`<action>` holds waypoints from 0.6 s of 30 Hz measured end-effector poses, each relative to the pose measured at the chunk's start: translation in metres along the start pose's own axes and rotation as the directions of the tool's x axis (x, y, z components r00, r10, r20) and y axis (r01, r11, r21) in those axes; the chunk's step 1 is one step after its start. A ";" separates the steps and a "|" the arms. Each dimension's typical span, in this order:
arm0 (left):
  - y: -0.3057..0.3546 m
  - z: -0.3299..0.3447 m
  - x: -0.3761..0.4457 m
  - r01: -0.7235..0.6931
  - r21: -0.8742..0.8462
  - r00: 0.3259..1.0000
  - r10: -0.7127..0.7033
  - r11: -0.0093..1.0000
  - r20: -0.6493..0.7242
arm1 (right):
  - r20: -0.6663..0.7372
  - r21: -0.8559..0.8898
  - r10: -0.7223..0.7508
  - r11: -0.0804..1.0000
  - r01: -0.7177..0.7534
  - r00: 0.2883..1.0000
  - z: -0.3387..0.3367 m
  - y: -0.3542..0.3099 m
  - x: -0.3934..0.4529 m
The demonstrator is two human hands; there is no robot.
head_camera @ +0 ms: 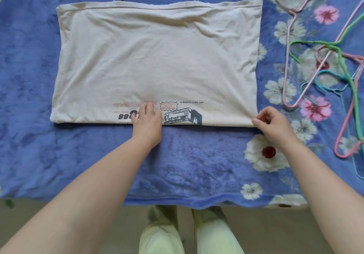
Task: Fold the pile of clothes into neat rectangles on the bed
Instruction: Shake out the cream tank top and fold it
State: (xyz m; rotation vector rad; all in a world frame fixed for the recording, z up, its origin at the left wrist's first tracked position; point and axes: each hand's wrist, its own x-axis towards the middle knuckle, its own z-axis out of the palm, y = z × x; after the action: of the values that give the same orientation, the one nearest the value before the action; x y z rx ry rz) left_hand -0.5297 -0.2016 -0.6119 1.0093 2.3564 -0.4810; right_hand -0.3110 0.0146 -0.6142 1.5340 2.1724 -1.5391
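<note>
My left hand [146, 121] presses flat, fingers straight, on the cream shirt [157, 62] on the bed [187, 165]; my right hand [272, 122] pinches the shirt's near right corner; hangers [346, 60] lie beside.

Both forearms [110, 174] are bare, sleeveless to the frame edge, above pale yellow-green trousers [189, 234].

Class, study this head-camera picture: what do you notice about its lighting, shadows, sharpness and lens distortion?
Head view: soft, even light, no glare, only faint shadows under the hands; the shirt print is sharp mid-frame, the trousers at the bottom look blurred; the wide lens bows the shirt's straight edges and stretches the forearms.
</note>
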 end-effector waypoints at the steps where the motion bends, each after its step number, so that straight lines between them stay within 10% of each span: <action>1: 0.001 0.001 0.000 0.007 0.009 1.000 -0.007 1.000 0.000 | 0.004 -0.040 0.013 0.999 -0.012 1.000 0.003 0.002 0.001; 14: 0.037 -0.069 0.036 -0.088 0.159 0.996 0.081 0.983 0.046 | 0.224 -0.113 0.237 0.970 -0.216 0.945 -0.009 -0.018 0.029; 18: 0.072 -0.103 0.070 -0.241 0.239 0.963 0.263 0.941 -0.064 | 0.481 -0.136 0.312 0.950 -0.282 0.819 -0.011 -0.024 0.044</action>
State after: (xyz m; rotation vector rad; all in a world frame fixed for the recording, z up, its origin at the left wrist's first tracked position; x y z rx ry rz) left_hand -0.5505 -0.0636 -0.5795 1.4488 2.2440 -0.6274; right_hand -0.3460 0.0521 -0.6167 1.2065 1.5915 -1.5329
